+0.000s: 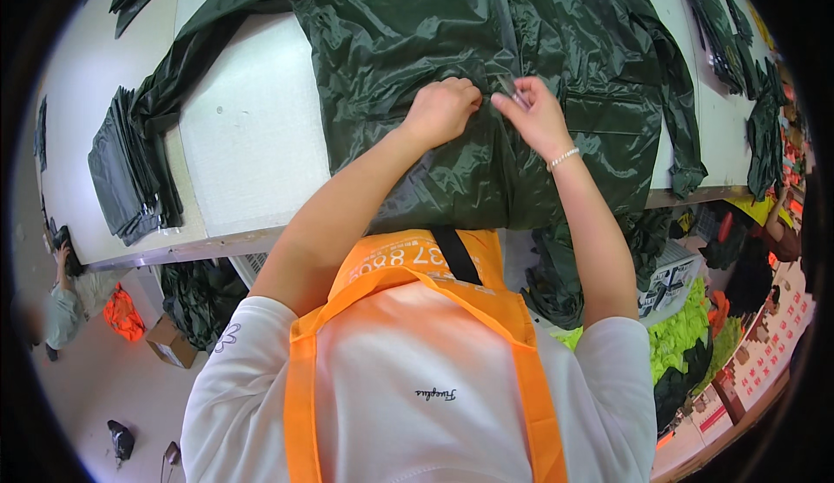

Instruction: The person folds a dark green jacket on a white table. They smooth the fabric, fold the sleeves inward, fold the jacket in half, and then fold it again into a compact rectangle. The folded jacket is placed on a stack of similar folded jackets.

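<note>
A dark green, shiny jacket (382,40) lies spread over the white table, its sleeves reaching out to both sides. My left hand (441,111) is closed at the jacket's front, fingertips pinching the fabric close to the centre opening. Just right of it, my right hand (539,118) holds a small pair of thread snips (506,84), blades pointing up and left over the front seam. The snips are partly hidden by my fingers. Under both hands the jacket's lower edge hangs over the table's near edge.
On the table's left lies a stack of folded dark green pieces (130,170); more dark pieces (717,36) lie at the right. Below the table are a white basket (669,283), dark green fabric heaps (204,301), bright yellow-green garments (682,335) and a cardboard box (171,342). Other people work at both sides.
</note>
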Demonstrator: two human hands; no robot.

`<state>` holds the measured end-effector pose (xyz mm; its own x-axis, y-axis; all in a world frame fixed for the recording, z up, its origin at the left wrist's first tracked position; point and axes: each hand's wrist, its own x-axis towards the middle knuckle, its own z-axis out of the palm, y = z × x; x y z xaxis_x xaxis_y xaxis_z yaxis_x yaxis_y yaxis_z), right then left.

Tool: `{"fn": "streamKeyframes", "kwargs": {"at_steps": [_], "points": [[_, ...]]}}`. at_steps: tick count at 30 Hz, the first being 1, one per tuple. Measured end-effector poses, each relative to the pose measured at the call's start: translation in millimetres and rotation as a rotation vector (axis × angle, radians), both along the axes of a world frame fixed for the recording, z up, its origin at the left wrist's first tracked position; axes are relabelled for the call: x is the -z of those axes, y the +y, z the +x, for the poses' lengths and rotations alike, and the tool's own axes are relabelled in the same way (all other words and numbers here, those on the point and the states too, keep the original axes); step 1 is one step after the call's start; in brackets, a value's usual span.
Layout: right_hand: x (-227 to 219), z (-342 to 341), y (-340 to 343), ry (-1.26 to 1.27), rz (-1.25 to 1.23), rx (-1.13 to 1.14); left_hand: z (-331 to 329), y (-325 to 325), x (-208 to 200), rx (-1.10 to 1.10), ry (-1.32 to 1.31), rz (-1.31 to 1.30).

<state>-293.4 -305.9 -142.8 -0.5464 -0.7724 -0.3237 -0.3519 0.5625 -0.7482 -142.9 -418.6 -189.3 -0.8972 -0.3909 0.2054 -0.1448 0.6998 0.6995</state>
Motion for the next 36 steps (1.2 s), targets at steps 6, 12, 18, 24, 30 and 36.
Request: {"fn": "streamKeyframes", "kwargs": {"at_steps": [6,12,18,24,30,36], "points": [[-17.1,16.9,31.4,0.296,0.094,-0.247,-4.8,-16.7,0.9,0.065,-0.108,0.176],[-17.2,19.8,26.7,0.487,0.081,-0.365,-6.0,-23.8,2.5,0.111,-0.062,0.245],[-11.9,18.2,21.8,0.633,0.055,-0.456,-3.8,-10.1,-10.6,0.022,-0.213,0.126],[-13.5,17.0,24.6,0.598,0.022,-0.452,-13.0,1.5,-5.4,-0.06,-0.395,0.112],[-7.4,11.5,30.4,0.487,-0.078,-0.408,-13.0,-13.4,-11.7,0.02,-0.451,0.373],[-4.0,9.5,29.7,0.256,-0.1,-0.314,-10.9,-18.2,-2.5,0.056,-0.407,0.472]]}}
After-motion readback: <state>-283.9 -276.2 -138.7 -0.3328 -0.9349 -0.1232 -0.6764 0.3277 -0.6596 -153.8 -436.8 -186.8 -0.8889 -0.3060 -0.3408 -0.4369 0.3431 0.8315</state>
